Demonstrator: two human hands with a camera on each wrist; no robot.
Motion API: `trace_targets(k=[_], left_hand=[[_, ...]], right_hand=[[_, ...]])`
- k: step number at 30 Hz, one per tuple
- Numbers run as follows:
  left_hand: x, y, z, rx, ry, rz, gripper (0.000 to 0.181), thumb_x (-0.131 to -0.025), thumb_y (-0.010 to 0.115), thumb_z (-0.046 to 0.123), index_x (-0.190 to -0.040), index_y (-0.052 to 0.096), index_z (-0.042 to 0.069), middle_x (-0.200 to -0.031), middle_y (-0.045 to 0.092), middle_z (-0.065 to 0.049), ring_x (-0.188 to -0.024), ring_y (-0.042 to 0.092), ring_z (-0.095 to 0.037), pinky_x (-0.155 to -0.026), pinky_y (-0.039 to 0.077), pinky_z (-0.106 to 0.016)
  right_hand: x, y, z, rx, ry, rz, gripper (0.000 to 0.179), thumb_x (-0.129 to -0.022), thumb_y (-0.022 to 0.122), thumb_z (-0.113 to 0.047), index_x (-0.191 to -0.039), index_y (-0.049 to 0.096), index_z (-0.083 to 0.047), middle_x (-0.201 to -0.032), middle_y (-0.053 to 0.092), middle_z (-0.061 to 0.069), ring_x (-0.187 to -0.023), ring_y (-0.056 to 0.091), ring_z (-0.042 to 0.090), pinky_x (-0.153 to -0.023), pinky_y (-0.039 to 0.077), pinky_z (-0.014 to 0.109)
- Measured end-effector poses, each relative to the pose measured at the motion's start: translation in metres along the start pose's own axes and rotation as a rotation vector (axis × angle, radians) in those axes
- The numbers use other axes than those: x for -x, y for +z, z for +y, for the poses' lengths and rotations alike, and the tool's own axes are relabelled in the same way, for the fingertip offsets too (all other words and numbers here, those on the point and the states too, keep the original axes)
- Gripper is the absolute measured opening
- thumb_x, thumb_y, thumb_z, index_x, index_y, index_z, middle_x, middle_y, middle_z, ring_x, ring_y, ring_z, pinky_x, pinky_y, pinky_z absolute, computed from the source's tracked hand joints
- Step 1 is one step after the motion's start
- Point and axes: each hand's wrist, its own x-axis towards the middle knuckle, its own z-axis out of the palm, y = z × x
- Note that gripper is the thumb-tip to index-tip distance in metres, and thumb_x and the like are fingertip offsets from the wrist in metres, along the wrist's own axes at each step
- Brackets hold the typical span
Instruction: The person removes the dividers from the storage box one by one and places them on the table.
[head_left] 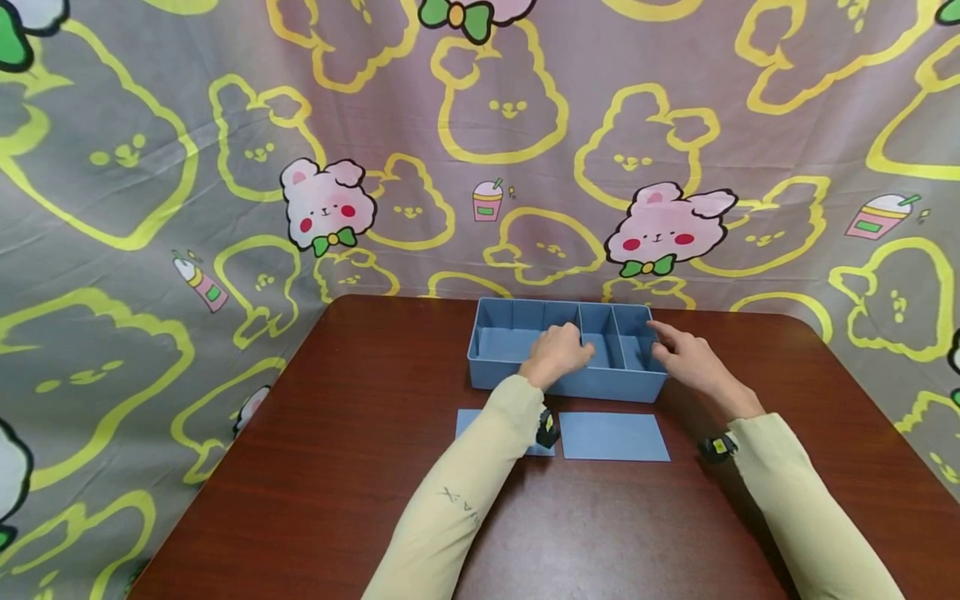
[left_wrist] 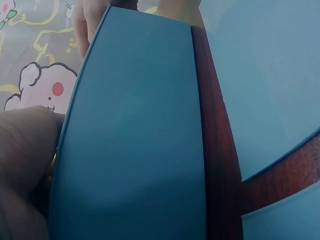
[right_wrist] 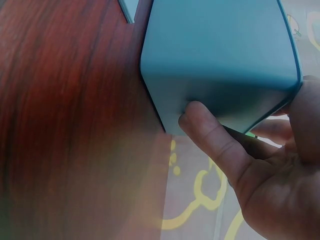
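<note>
A long blue compartment box (head_left: 567, 382) stands on the table, with upright dividers in its right half. My left hand (head_left: 558, 350) reaches over the front wall and pinches the left divider (head_left: 581, 321), thumb on its right side. In the left wrist view the box's front wall (left_wrist: 132, 120) hides those fingertips. At the right end, my right hand (head_left: 693, 358) grips the end wall, with fingertips over the rim. The right wrist view shows one finger (right_wrist: 202, 117) pressed against the outside of that end wall (right_wrist: 225, 95).
Two flat blue panels lie in front of the box, the right panel (head_left: 615, 437) in full view and the left panel (head_left: 468, 419) partly under my left forearm. A patterned cloth (head_left: 405, 100) hangs behind the brown table (head_left: 360, 400).
</note>
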Motion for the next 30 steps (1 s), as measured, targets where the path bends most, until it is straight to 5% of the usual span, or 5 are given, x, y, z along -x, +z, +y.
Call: trace_targets(k=[21, 30], left_hand=[[-0.0006, 0.0034, 0.0035, -0.077, 0.082, 0.173, 0.047, -0.093, 0.052, 0.023, -0.049, 0.037, 0.019, -0.044, 0.025, 0.005, -0.038, 0.019, -0.012, -0.038, 0.017, -0.026], [0.0002, -0.0011, 0.0057, -0.119, 0.133, 0.226, 0.047, -0.093, 0.050, 0.023, -0.047, 0.045, 0.019, -0.040, 0.034, 0.004, -0.034, 0.024, -0.012, -0.035, 0.018, -0.025]], right_hand=[[0.0010, 0.0017, 0.0003, 0.004, -0.004, 0.011, 0.052, -0.102, 0.044, -0.022, -0.150, 0.036, -0.005, -0.066, 0.044, 0.004, -0.051, 0.043, 0.017, -0.051, 0.037, 0.031], [0.0005, 0.0014, 0.0000, 0.008, -0.019, 0.020, 0.052, -0.102, 0.043, -0.023, -0.150, 0.036, -0.004, -0.068, 0.046, 0.006, -0.049, 0.042, 0.018, -0.051, 0.037, 0.032]])
